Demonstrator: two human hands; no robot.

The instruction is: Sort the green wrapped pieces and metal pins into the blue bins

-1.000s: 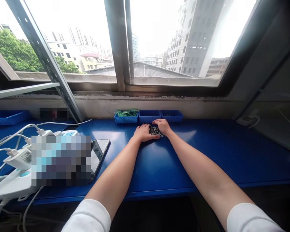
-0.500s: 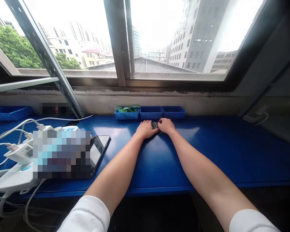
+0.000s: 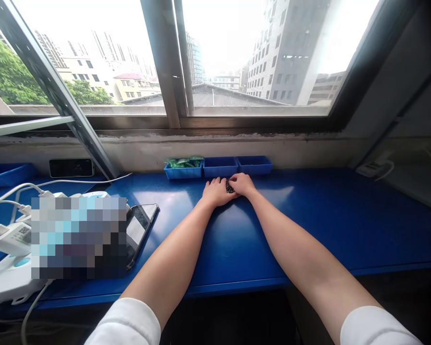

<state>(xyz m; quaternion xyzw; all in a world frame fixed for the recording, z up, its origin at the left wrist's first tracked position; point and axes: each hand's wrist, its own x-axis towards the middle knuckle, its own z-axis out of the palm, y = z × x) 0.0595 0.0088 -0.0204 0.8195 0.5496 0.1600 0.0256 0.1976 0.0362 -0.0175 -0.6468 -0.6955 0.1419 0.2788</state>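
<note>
A small heap of thin, dark and silvery metal pieces (image 3: 230, 187), too small to name exactly, lies on the blue tabletop (image 3: 233, 239) between my hands. My left hand (image 3: 217, 191) lies flat with fingers stretched out, bordering the heap on its left and near side. On the other side, my right hand (image 3: 243, 184) is bent over with its fingers closed at the heap's right edge. Its fingertips touch the pieces and partly hide them. Both hands are close together, just in front of the blue bins.
Behind my hands stand a blue bin with green packets (image 3: 184, 167), a middle blue bin (image 3: 221, 166) and a right blue bin (image 3: 255, 165). To the left are a phone (image 3: 141, 230), a white power strip (image 3: 10, 275) with cables, and another phone (image 3: 72, 167).
My right hand has moved slightly left, closer to my left hand, and the metal pieces are gathered more tightly between them. The view has shifted a little to the right.
</note>
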